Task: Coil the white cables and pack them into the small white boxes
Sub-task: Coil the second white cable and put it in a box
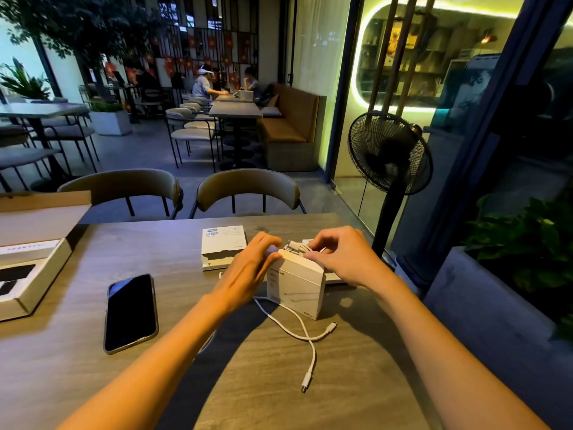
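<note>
A small white box (pixel 296 283) stands upright in the middle of the wooden table (pixel 155 367), its top open. My left hand (pixel 251 268) grips the box's left top edge. My right hand (pixel 338 256) pinches a coiled white cable (pixel 297 246) at the box's opening. A second white cable (pixel 297 333) lies loose on the table in front of the box, both plugs showing. Another small white box (pixel 223 246) lies flat behind my left hand.
A black phone (pixel 131 313) lies face up at the left. An open cardboard tray (pixel 34 268) sits at the table's left edge. Two chairs (pixel 245 189) stand across the table, a black standing fan (pixel 389 156) at the right.
</note>
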The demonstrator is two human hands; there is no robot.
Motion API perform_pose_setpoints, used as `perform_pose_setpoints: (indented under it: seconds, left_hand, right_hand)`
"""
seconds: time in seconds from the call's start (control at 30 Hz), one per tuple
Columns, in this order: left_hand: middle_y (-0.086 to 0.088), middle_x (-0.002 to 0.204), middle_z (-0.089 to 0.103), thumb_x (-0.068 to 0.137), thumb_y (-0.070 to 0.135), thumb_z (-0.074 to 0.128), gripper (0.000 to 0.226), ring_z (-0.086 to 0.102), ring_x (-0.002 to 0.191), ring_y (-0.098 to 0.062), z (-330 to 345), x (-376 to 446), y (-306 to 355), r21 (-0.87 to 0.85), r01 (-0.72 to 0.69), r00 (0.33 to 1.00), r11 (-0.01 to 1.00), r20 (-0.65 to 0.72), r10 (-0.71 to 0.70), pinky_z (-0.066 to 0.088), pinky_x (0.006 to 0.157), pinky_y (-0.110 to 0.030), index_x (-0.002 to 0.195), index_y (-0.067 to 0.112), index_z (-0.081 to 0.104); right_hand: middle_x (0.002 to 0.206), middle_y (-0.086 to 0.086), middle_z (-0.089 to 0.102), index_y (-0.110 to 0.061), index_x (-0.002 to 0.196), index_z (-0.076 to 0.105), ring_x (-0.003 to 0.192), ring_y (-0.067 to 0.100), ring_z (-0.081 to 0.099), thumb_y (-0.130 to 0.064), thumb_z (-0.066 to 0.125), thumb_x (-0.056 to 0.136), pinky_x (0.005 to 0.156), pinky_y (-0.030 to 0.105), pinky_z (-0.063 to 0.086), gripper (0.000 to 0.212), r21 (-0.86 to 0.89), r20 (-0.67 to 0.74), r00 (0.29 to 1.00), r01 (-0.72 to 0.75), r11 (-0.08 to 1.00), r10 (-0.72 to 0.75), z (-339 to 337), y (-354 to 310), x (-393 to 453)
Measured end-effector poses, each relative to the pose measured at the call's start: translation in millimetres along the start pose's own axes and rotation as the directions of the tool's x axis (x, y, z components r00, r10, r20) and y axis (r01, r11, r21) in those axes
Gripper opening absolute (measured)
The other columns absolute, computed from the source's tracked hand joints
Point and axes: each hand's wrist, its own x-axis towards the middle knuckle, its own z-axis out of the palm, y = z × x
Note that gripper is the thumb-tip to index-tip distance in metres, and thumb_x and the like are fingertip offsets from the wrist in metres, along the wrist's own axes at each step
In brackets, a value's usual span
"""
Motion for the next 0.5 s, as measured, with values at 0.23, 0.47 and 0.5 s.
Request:
perform_pose_setpoints:
  seconds: [0.23,0.47,0.5]
  left_hand:
    - [0.024,0.1,0.047,0.101,0.049,0.037,0.012,0.059,0.098,0.004,6.5,-0.5,3.8,0.003,0.007,1.0,1.0,-0.026,-0.007,0.055,0.075,-0.017,0.109,0.058,0.035]
    - [0.014,0.11,0.054,0.103,0.047,0.037,0.018,0.058,0.097,0.006,7.8,3.8,4.9,0.046,0.04,0.999,0.998,-0.014,-0.039,0.056,0.077,-0.017,0.118,0.039,0.042]
    - [0.012,0.112,0.056,0.102,0.048,0.038,0.02,0.059,0.097,0.005,8.4,4.7,5.5,0.043,0.052,0.999,0.998,-0.014,-0.051,0.057,0.079,-0.018,0.118,0.038,0.044]
  right_hand:
    - [0.092,-0.006,0.077,-0.018,0.102,0.083,0.083,0.008,0.069,-0.02,0.08,0.087,0.072,0.022,0.057,0.015,-0.045,0.23,0.973,-0.006,0.999,0.016,-8.6,-2.9,9.1]
    - [0.122,0.0,0.059,-0.022,0.126,0.072,0.108,0.019,0.056,-0.027,0.059,0.102,0.083,0.027,0.044,0.027,-0.373,0.427,0.903,0.124,0.919,0.051,-0.1,3.4,18.7]
    - [0.132,0.0,0.055,-0.022,0.131,0.067,0.112,0.019,0.054,-0.028,0.053,0.105,0.082,0.025,0.045,0.031,-0.346,0.465,0.883,0.113,0.931,0.065,4.7,7.9,17.1]
